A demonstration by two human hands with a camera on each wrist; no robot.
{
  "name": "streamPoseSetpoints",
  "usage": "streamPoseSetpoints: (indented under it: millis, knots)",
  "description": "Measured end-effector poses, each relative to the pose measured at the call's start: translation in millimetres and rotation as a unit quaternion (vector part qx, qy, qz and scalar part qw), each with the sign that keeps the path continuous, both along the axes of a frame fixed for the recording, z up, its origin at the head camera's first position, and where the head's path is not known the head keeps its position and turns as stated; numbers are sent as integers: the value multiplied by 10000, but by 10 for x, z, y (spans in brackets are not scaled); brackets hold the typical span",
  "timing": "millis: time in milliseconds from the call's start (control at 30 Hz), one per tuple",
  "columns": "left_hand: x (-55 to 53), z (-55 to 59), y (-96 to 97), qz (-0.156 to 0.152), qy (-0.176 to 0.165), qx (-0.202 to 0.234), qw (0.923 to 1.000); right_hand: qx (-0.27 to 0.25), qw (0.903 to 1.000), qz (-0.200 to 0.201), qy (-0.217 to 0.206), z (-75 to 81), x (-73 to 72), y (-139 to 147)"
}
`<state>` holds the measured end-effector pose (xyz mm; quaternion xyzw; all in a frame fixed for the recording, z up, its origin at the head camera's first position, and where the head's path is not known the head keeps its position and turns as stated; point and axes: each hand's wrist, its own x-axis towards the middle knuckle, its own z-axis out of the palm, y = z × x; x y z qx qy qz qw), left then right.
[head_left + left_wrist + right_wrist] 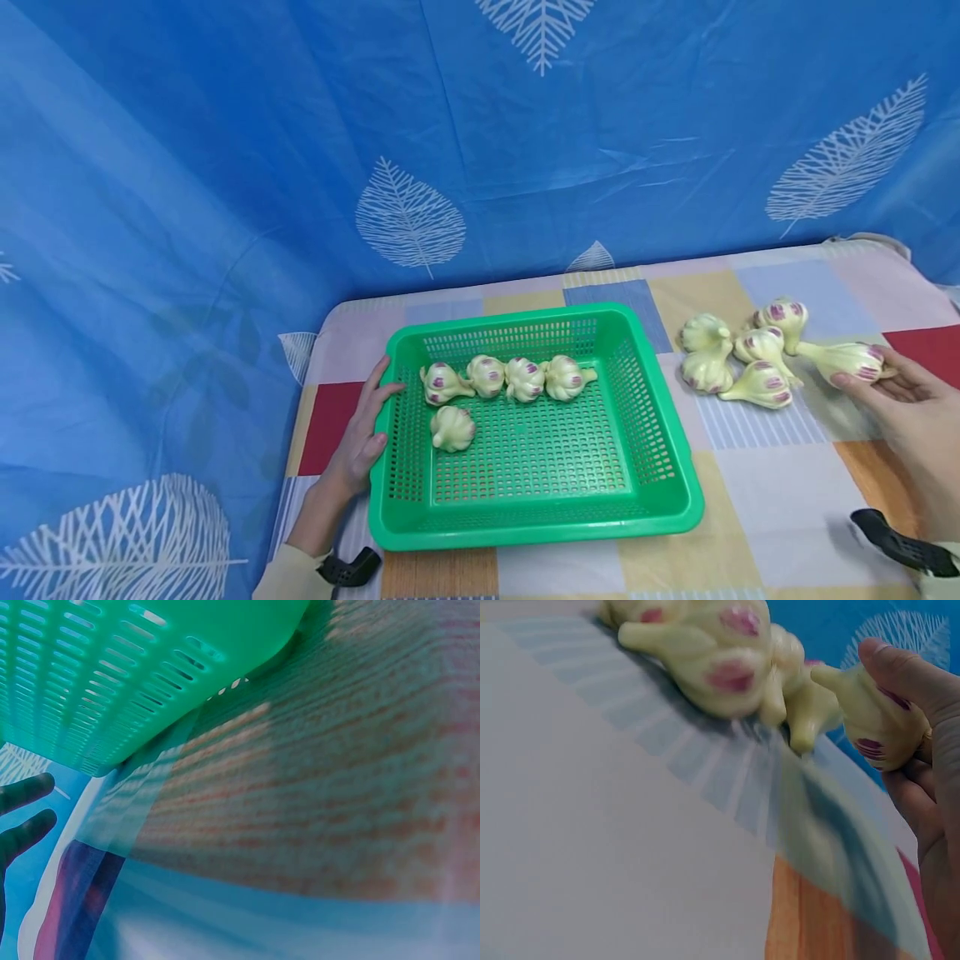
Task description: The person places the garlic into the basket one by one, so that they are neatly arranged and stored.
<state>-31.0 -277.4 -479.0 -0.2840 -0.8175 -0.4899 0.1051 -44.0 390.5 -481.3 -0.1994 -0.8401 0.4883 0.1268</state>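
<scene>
In the head view my right hand (907,387) pinches a garlic bulb (851,361), white with purple streaks, its stem pointing left. The right wrist view shows the thumb and fingers round this garlic bulb (881,716), held up off the cloth. Several more garlic bulbs (761,385) lie bunched just left of it. My left hand (363,433) rests against the left rim of a green plastic basket (536,529), fingers extended. Two straight fingers (26,832) show beside the basket in the left wrist view. Inside the basket, several garlic bulbs (525,379) form a row near the back, with one garlic bulb (453,428) in front.
A patchwork-patterned tablecloth (795,483) covers the table. Behind and to the left hangs a blue curtain (600,150) with white leaf prints. Dark straps (896,542) circle both wrists.
</scene>
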Motion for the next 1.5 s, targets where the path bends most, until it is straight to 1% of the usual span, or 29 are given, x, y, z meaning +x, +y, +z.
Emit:
streamPoseSetpoints:
  millis: [133, 200, 300, 367, 433, 500, 600, 667, 700, 800, 900, 967, 1000, 1033, 1067, 1100, 1167, 1333, 1433, 1500]
  knots:
    - [2, -3, -14, 12, -23, 27, 10000, 1, 9975, 562, 438, 174, 6, -135]
    - [3, -5, -21, 13, -55, 33, 10000, 83, 9934, 909, 691, 263, -15, -247]
    - [4, -12, -24, 8, -104, 34, 9999, 65, 9854, 1379, 992, 373, -52, -450]
    - [3, -13, -19, 6, -149, 27, 9999, 39, 9803, 1652, 1085, 437, -70, -593]
    - [0, -18, -17, 4, -162, 19, 9999, -77, 9764, 1887, 1049, 503, -80, -725]
    - [-3, -21, -15, 7, -158, 10, 9999, -46, 9717, 2148, 983, 559, -90, -845]
    - [-10, -17, -14, 21, -120, -23, 9999, -20, 9608, 2599, 964, 646, -105, -1023]
    - [-10, -11, -11, 27, -112, -24, 9999, -51, 9466, 3038, 1081, 693, -124, -1152]
    - [-8, -11, -11, 28, -108, -20, 9999, -118, 9380, 3264, 1161, 718, -136, -1225]
    - [-5, -4, -6, 21, -115, 9, 9999, -317, 9076, 3993, 1256, 787, -178, -1442]
    - [-3, 0, -5, 10, -106, 14, 9999, -282, 8855, 4494, 1146, 856, -230, -1660]
    - [-3, 5, -6, 11, -109, 15, 9999, -88, 8725, 4770, 1054, 888, -278, -1805]
    - [-4, 5, -8, 16, -104, 11, 9999, 51, 8646, 4921, 1015, 902, -307, -1881]
    - [-5, 5, -8, 23, -105, 4, 9999, 222, 8562, 5071, 965, 910, -335, -1957]
    - [-5, 5, -9, 26, -105, -5, 9999, 354, 8450, 5259, 901, 916, -367, -2036]
    - [-4, 3, -10, 30, -103, -12, 9999, 516, 8322, 5452, 871, 917, -402, -2117]
    - [-4, -2, -14, 33, -103, -31, 9999, 805, 8013, 5872, 814, 928, -474, -2287]
    - [0, -1, -22, 86, -138, -79, 9998, 1281, 7199, 6788, 681, 950, -619, -2706]
    - [5, 1, -22, 115, -191, -70, 9997, 1596, 6743, 7185, 599, 961, -663, -2922]
    - [8, -2, -16, 104, -187, -59, 9998, 1754, 6472, 7401, 503, 966, -681, -3045]
